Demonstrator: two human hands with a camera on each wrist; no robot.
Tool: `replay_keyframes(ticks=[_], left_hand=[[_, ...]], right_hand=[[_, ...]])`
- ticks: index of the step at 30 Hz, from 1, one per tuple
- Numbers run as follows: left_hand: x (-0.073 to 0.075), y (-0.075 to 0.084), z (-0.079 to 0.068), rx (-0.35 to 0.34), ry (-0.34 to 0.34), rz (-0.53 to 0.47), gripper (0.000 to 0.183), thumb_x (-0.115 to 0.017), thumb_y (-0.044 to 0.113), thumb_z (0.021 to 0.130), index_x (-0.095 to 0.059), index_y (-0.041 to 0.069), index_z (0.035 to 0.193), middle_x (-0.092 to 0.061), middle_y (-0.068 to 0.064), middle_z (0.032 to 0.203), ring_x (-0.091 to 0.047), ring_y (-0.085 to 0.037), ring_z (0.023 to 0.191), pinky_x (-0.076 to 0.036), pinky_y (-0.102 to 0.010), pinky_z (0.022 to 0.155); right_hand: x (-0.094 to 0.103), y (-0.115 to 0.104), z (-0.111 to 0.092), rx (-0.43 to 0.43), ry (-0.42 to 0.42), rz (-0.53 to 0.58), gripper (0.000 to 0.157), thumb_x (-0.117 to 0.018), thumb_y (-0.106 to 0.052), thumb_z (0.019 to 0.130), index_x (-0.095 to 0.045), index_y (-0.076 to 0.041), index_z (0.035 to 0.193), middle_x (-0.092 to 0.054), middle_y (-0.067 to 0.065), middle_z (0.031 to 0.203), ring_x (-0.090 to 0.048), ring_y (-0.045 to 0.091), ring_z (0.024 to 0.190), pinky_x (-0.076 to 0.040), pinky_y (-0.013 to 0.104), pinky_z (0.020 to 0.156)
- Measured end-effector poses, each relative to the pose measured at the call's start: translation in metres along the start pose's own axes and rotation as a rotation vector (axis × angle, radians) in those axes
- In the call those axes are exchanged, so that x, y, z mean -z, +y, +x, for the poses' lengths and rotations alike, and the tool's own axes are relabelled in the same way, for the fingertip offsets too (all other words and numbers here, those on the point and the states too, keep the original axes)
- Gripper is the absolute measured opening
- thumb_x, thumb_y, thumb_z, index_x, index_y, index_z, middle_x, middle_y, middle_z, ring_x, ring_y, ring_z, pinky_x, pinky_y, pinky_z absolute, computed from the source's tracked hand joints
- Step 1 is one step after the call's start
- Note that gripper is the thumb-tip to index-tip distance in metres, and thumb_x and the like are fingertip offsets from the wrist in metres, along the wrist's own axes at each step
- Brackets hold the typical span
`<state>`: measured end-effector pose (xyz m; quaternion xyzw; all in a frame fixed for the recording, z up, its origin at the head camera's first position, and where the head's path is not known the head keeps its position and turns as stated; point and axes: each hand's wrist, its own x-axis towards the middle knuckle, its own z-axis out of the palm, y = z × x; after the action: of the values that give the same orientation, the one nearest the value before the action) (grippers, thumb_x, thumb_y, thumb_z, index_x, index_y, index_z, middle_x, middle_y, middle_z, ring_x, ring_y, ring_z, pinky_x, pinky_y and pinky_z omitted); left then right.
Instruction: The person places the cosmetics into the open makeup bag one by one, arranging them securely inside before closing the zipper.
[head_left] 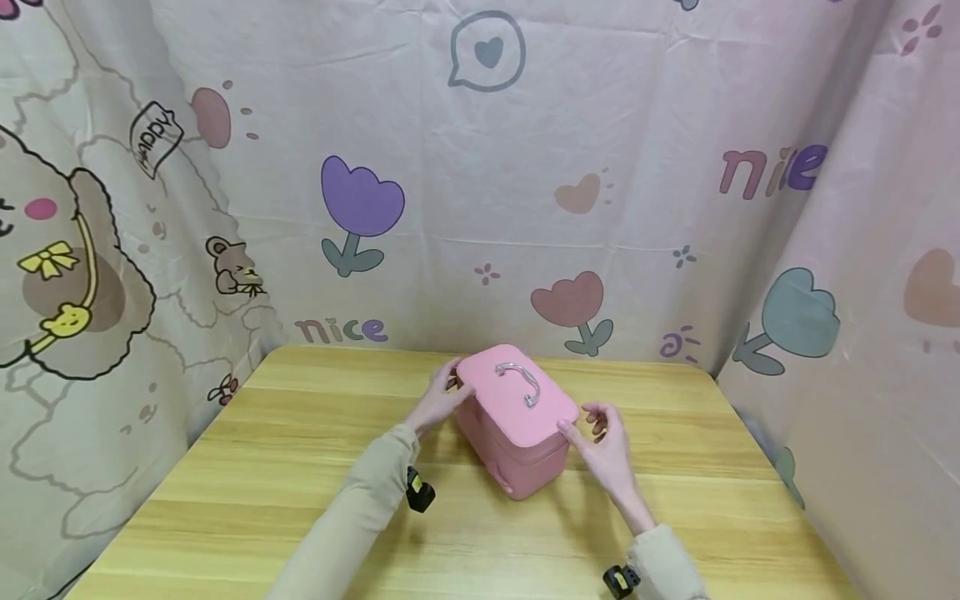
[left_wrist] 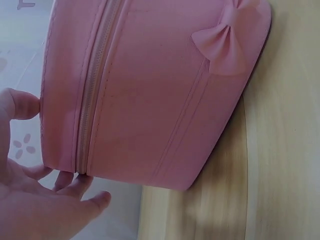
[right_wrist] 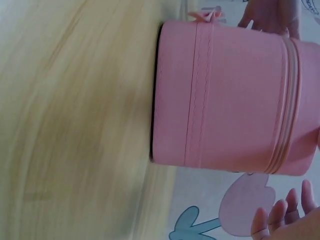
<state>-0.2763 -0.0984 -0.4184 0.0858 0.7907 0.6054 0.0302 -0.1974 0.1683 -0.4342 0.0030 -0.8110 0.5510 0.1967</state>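
A pink cosmetic case (head_left: 517, 396) stands upright on the wooden table, turned at an angle, its lid down. A silvery curved handle (head_left: 520, 382) is fixed on top. Below the lid runs a zipper (left_wrist: 92, 95), and a pink bow (left_wrist: 227, 37) decorates the front. My left hand (head_left: 442, 398) holds the lid's far left corner, thumb at the top edge and fingertips against the end wall by the zipper. At the near right corner, the thumb of my right hand (head_left: 606, 446) touches the lid; its other fingers (right_wrist: 292, 210) are loosely bent, apart from the case.
The wooden table (head_left: 300, 492) spreads out on both sides of the case. Behind it hangs a pale printed curtain (head_left: 465, 192), which also comes forward at left and right. A small black device (head_left: 418, 490) is at the left wrist, another (head_left: 621, 581) at the right.
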Motion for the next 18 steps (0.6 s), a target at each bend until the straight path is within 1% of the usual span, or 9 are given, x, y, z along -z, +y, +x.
replay_keyframes(ticks=[2, 4, 7, 10, 14, 18], left_hand=[[0.0, 0.0, -0.002, -0.002, 0.016, -0.001, 0.074, -0.061, 0.016, 0.089, -0.03, 0.001, 0.154, -0.022, -0.026, 0.154, -0.032, -0.048, 0.146, -0.034, -0.054, 0.121], [0.0, 0.0, -0.005, -0.016, 0.032, 0.011, 0.073, -0.062, 0.016, 0.088, -0.031, 0.0, 0.152, -0.025, -0.026, 0.152, -0.035, -0.049, 0.143, -0.036, -0.054, 0.119], [0.001, -0.001, -0.009, -0.022, 0.049, 0.021, 0.071, -0.064, 0.017, 0.089, -0.033, 0.0, 0.15, -0.03, -0.025, 0.151, -0.039, -0.047, 0.141, -0.037, -0.055, 0.118], [0.002, -0.003, -0.014, -0.022, 0.066, 0.021, 0.069, -0.067, 0.018, 0.09, -0.035, 0.001, 0.148, -0.037, -0.024, 0.151, -0.043, -0.045, 0.138, -0.039, -0.055, 0.116], [0.003, -0.005, -0.019, -0.025, 0.099, 0.002, 0.063, -0.07, 0.018, 0.092, -0.04, 0.001, 0.144, -0.047, -0.025, 0.147, -0.049, -0.041, 0.133, -0.043, -0.052, 0.113], [0.005, -0.007, -0.023, -0.026, 0.149, 0.001, 0.054, -0.069, 0.019, 0.094, -0.046, 0.001, 0.138, -0.055, -0.025, 0.14, -0.055, -0.039, 0.128, -0.047, -0.05, 0.11]], right_hand=[[0.0, -0.003, -0.001, -0.005, 0.024, 0.01, 0.041, -0.082, -0.014, 0.083, -0.061, 0.002, 0.115, -0.059, 0.016, 0.099, -0.049, 0.01, 0.081, -0.042, 0.016, 0.071], [-0.001, -0.004, -0.003, -0.007, 0.042, 0.043, 0.037, -0.081, -0.014, 0.084, -0.063, 0.002, 0.111, -0.063, 0.016, 0.096, -0.054, 0.005, 0.077, -0.045, 0.013, 0.069], [-0.002, -0.006, -0.004, -0.004, 0.064, 0.101, 0.033, -0.08, -0.012, 0.085, -0.065, 0.003, 0.11, -0.066, 0.015, 0.094, -0.059, 0.0, 0.074, -0.049, 0.012, 0.068], [-0.002, -0.005, -0.004, 0.0, 0.081, 0.125, 0.031, -0.08, -0.011, 0.086, -0.066, 0.004, 0.11, -0.067, 0.014, 0.093, -0.062, -0.001, 0.073, -0.051, 0.012, 0.068], [-0.002, -0.004, -0.004, 0.002, 0.081, 0.124, 0.032, -0.079, -0.011, 0.087, -0.067, 0.004, 0.112, -0.068, 0.017, 0.096, -0.063, -0.001, 0.074, -0.053, 0.012, 0.069], [-0.001, -0.003, -0.004, 0.006, 0.063, 0.121, 0.036, -0.078, -0.01, 0.087, -0.066, 0.005, 0.117, -0.069, 0.024, 0.106, -0.064, -0.005, 0.079, -0.054, 0.011, 0.073]])
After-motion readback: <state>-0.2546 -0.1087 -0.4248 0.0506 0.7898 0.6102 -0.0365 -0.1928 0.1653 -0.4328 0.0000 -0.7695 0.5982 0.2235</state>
